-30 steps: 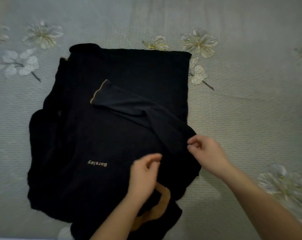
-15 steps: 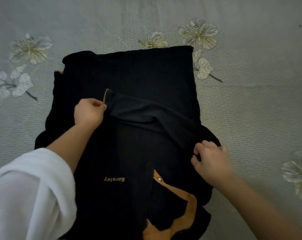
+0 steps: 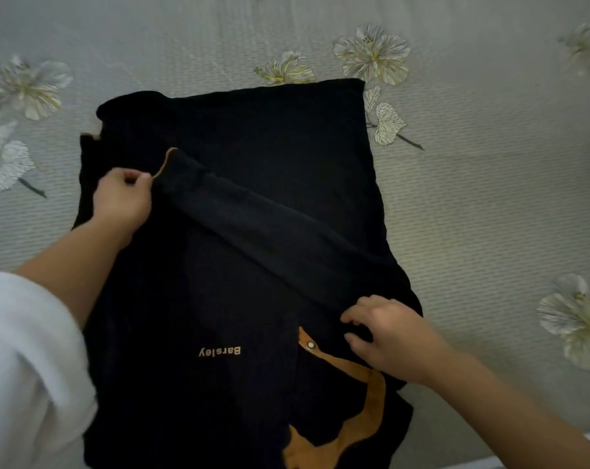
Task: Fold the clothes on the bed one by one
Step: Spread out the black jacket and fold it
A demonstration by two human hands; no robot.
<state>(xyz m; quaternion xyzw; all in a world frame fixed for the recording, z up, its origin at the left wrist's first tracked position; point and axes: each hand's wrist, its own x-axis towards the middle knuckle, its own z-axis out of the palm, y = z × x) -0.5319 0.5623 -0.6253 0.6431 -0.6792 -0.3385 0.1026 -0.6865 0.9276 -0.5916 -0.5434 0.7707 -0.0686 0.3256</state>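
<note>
On ribbed bedspread (image 3: 489, 214), rectangular black shirt (image 3: 253, 137)

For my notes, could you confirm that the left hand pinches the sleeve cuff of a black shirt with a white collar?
Not quite: the head view shows the collar is orange, not white. The left hand does pinch the sleeve cuff of the black shirt.

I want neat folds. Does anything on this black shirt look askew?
Yes: the black long sleeve lies diagonally across the black knit shirt with tan collar, not square to its edges. The left hand pinches its tan-trimmed cuff, the right hand grips its shoulder end.
</note>
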